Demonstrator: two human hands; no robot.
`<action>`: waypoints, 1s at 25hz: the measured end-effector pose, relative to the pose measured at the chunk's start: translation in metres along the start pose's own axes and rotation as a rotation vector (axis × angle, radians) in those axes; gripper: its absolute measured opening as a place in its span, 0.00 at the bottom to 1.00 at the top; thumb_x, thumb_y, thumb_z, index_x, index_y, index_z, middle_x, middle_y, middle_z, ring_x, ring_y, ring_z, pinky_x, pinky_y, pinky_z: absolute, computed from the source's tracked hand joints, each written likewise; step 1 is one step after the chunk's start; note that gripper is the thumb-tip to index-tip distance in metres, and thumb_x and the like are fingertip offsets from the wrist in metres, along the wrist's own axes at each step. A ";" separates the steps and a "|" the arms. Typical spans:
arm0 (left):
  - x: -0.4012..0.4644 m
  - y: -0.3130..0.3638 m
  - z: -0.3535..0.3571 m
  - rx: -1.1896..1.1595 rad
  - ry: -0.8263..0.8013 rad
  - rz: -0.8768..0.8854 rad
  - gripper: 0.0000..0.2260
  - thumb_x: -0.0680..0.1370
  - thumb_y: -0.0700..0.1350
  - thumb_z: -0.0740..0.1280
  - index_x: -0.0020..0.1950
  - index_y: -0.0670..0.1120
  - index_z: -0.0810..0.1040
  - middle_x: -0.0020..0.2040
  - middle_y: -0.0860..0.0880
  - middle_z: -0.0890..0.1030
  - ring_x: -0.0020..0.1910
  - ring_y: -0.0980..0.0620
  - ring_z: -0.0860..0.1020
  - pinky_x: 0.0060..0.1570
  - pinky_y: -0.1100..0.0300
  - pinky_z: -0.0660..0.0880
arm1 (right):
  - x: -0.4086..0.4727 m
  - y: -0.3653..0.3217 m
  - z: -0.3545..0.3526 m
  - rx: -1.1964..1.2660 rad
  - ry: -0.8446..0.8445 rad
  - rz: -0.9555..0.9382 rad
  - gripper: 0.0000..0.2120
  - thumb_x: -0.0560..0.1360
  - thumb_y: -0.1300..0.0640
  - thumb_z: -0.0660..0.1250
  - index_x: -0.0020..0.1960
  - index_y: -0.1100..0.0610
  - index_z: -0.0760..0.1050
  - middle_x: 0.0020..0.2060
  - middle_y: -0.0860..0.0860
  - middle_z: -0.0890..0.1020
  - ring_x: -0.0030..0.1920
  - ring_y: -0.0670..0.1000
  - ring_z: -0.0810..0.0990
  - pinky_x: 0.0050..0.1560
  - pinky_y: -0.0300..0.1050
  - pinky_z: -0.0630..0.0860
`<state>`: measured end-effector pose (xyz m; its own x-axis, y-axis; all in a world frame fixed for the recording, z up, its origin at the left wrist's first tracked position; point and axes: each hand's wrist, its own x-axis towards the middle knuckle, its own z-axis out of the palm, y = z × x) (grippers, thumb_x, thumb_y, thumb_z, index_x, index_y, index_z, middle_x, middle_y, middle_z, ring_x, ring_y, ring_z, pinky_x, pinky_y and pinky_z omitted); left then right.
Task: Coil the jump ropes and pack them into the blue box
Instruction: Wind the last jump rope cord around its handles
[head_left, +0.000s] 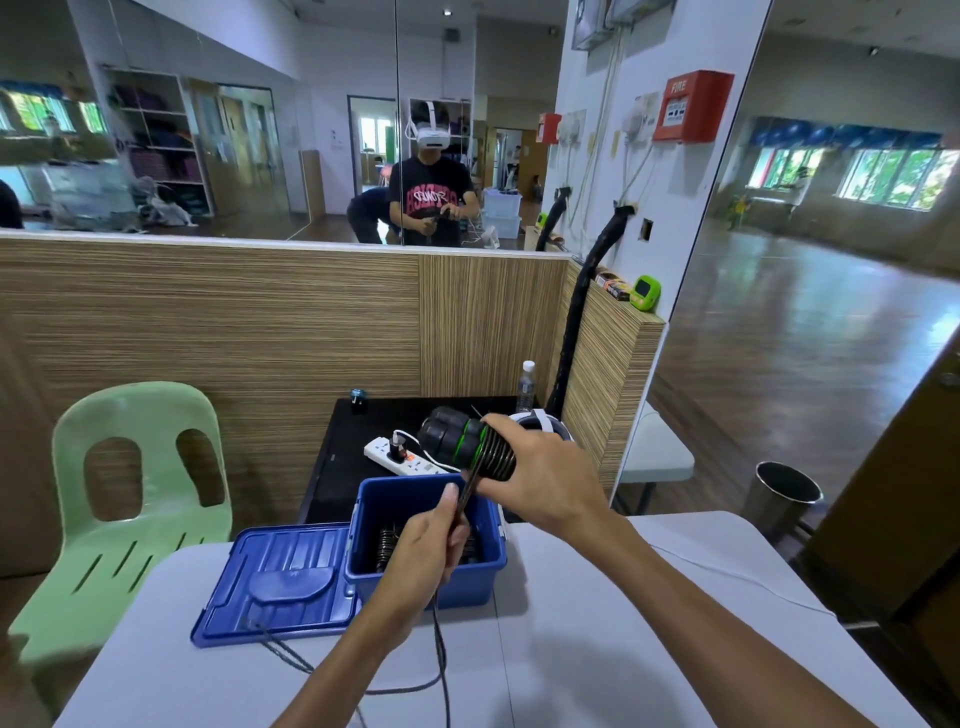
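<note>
My right hand (540, 475) grips the black jump rope handles (452, 434) with green rings, held above the open blue box (483, 574). Black cord is wound in several turns around the handles under my fingers. My left hand (431, 543) pinches the loose cord (441, 649) in front of the box. From there the cord hangs to the white table (597, 649) and trails toward me. Other coiled black ropes (387, 545) lie inside the box, partly hidden by my left hand.
The blue lid (275, 582) lies flat left of the box. A green plastic chair (135, 499) stands at the left. Behind the box a black table holds a white power strip (400, 457), a water bottle (525, 387) and a white headset. A metal bin (784, 496) stands on the floor at right.
</note>
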<state>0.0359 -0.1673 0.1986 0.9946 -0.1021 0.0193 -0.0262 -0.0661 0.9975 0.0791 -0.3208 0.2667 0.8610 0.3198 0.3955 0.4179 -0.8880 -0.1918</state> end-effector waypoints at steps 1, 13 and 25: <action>0.004 -0.007 -0.003 0.019 0.017 0.004 0.22 0.81 0.59 0.53 0.33 0.47 0.65 0.25 0.53 0.63 0.25 0.56 0.59 0.27 0.63 0.57 | 0.000 0.001 -0.004 0.027 -0.003 -0.036 0.28 0.69 0.34 0.66 0.66 0.40 0.67 0.45 0.46 0.82 0.45 0.52 0.81 0.40 0.44 0.74; 0.061 0.007 -0.022 0.531 -0.307 0.211 0.31 0.69 0.69 0.64 0.26 0.41 0.70 0.25 0.51 0.68 0.27 0.56 0.66 0.34 0.60 0.65 | -0.032 0.006 -0.011 0.087 -0.146 -0.448 0.26 0.69 0.31 0.66 0.63 0.41 0.71 0.45 0.43 0.81 0.43 0.45 0.79 0.40 0.46 0.75; 0.046 0.097 -0.016 1.688 -0.186 0.273 0.16 0.81 0.55 0.57 0.48 0.45 0.77 0.49 0.45 0.80 0.50 0.42 0.79 0.42 0.54 0.68 | -0.024 -0.004 0.019 -0.320 -0.201 -0.253 0.31 0.74 0.34 0.61 0.69 0.54 0.65 0.45 0.56 0.80 0.43 0.60 0.79 0.34 0.47 0.63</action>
<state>0.0804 -0.1622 0.2976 0.9228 -0.3839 0.0336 -0.3696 -0.9062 -0.2056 0.0622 -0.3184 0.2405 0.7956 0.5697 0.2061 0.5391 -0.8210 0.1879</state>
